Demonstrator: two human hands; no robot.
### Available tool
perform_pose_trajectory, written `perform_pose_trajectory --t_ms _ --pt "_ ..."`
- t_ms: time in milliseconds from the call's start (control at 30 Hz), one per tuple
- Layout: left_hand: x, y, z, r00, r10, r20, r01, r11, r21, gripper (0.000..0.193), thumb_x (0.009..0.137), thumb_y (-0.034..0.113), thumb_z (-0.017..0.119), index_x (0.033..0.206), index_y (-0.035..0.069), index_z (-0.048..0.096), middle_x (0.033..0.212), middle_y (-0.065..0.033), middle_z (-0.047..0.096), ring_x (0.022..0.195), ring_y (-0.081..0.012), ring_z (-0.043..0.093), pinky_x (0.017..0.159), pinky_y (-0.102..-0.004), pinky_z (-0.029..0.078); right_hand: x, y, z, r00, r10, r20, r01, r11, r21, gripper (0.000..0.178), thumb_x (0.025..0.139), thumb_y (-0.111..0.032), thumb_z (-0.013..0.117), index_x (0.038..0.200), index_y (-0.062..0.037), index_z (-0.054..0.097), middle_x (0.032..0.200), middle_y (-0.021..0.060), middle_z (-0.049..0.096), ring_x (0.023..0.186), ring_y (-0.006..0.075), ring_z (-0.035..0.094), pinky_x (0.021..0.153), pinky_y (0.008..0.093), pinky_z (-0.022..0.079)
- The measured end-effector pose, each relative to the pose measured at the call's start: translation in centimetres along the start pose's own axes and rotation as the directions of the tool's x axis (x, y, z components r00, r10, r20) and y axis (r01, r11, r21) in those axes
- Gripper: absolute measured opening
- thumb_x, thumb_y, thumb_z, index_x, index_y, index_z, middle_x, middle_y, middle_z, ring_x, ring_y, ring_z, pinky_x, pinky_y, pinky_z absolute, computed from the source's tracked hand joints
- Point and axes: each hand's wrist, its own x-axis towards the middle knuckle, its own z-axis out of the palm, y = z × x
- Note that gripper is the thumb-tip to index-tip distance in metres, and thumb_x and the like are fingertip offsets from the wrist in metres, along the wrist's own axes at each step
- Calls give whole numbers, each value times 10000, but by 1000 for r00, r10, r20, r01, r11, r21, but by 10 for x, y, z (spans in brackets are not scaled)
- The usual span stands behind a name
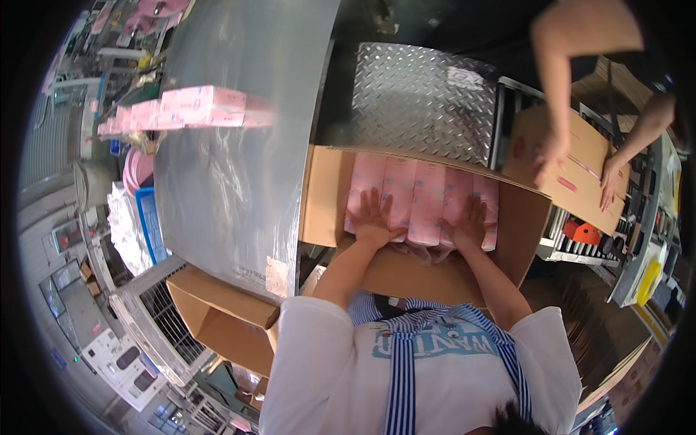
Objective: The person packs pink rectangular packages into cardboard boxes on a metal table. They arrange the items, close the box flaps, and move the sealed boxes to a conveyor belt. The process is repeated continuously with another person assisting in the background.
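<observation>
An open cardboard box (428,279) stands in front of me with a row of several pink packs (428,188) inside it. My left hand (373,217) lies on the packs at the left, its fingers spread. On the packs towards the right rests my right hand (464,225), also with the fingers apart. Neither hand grips anything; both press flat against the pink wrapping. Some loose clear film (420,254) shows at the near edge of the packs. The box's left flap (324,196) is folded outward.
To my left is a grey metal table (225,181) bearing a row of pink packages (203,107). Beyond the box lies a diamond-plate sheet (420,94). At the right a co-worker's hands touch a closed carton (580,167) on a roller conveyor. Another open carton (225,319) stands lower left.
</observation>
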Motion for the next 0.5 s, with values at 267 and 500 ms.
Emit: perform_pose_trajectory --t_ms 267,500 --pt "90 -1 64 949 89 -302 -147 974 -173 570 865 449 506 1324 143 367 1275 -171 336 1165 -352 310 977 -496 239 8 -21 38 995 98 -13 -97 941 -323 1096 776 -728 491 1493 -11 74 1570 164 59 1445 330 61 1062 665 144" --pt "-135 -153 -40 401 -347 -848 -607 593 -530 320 847 208 620 1135 73 597 1090 -149 623 961 -322 608 840 -394 499 47 -14 19 846 -533 18 519 831 199 577 848 -359 607 1227 53 472 1305 261 432 1170 440 463 1001 476 380"
